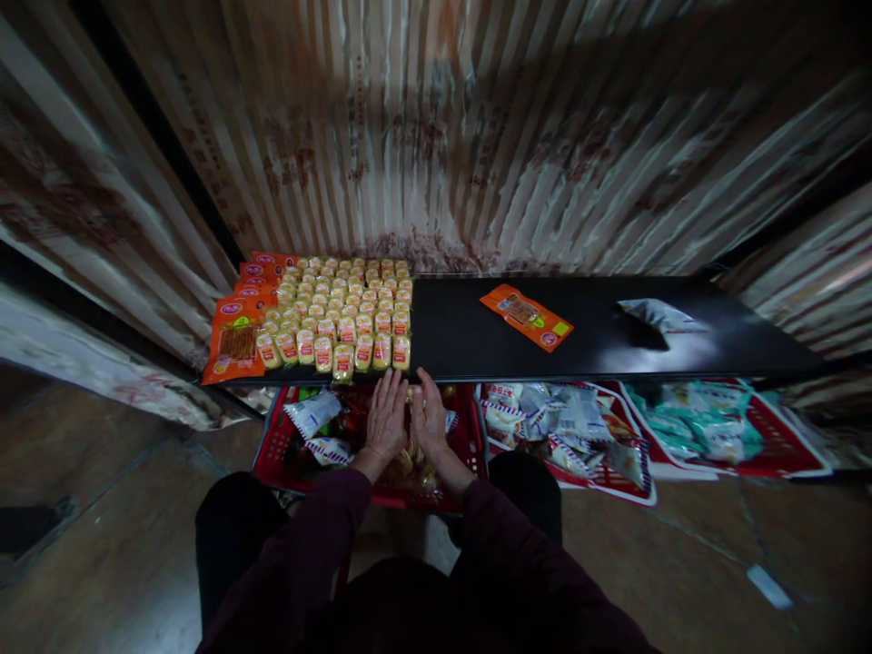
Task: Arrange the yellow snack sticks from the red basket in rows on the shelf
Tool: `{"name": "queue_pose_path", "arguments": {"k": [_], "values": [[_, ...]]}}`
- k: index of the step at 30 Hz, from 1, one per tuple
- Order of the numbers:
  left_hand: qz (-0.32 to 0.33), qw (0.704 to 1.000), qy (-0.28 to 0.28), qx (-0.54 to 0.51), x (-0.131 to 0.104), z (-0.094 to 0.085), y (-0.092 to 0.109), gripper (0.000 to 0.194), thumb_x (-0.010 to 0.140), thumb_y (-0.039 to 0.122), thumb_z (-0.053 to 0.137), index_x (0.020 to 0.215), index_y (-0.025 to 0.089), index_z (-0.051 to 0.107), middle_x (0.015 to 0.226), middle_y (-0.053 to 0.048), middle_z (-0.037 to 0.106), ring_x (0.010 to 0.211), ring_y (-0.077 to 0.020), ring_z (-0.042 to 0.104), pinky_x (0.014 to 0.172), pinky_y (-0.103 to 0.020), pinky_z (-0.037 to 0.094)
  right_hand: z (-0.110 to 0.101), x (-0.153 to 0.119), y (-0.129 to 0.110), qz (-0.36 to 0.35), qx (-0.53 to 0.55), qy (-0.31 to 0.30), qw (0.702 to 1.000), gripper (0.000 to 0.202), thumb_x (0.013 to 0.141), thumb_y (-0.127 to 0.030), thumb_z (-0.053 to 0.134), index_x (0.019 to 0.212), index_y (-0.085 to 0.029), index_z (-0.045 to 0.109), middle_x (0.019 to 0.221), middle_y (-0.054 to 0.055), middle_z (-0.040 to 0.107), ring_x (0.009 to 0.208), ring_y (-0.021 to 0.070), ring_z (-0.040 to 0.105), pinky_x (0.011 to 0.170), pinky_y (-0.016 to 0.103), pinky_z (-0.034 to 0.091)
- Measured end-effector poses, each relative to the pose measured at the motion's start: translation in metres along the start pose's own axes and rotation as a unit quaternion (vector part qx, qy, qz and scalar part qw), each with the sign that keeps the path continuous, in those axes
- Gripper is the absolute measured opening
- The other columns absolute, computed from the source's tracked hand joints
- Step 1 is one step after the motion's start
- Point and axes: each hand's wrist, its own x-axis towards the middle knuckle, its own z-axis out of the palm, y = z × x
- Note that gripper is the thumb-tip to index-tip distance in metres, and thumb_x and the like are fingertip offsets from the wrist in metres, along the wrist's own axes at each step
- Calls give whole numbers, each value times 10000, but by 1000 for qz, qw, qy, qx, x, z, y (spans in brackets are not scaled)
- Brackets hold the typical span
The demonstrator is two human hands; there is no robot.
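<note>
Rows of small yellow wrapped snacks (344,318) stand packed together on the left part of the black shelf (450,331). My left hand (387,416) and my right hand (428,416) are side by side at the shelf's front edge, above a red basket (272,450). Their fingers point forward and lie close together, with a narrow gap between the hands. Something small and pale shows between them, partly hidden, and I cannot make out whether they grip it. Brown wrapped items lie in the basket below.
Orange packets (235,341) line the shelf's left end. Another orange packet (527,316) and a white packet (659,315) lie farther right. Below are a basket of white packets (569,413) and one of green packets (708,422). Patterned curtains (436,136) hang behind.
</note>
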Motion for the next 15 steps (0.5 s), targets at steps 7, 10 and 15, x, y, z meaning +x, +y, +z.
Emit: {"name": "queue_pose_path", "arguments": {"k": [7,10,15], "values": [[-74,983,-134,-96,-55,1,0,572,780,42,403,1343,119,473,1404,-150,480,1374,-224,349,1128,-413,338,0,-47,10,24,-2,-36,999,414,909,-307,375,1258,-152,535,1294,126,572,1233,207,498,1087,430,359],[-187,939,-277,-75,-67,1,-3,521,759,46,454,1264,130,549,1281,-159,585,1216,-232,535,1035,-350,431,3,-63,19,87,-45,-115,988,375,871,-249,419,1196,-160,584,1235,113,614,1180,208,541,1054,392,395],[-283,878,-380,-69,-74,3,-13,411,859,145,394,1220,174,589,1189,-147,647,1086,-233,621,940,-330,455,5,-79,36,175,-152,-253,939,323,862,-197,449,1126,-168,632,1178,93,659,1103,194,594,989,316,432]]}}
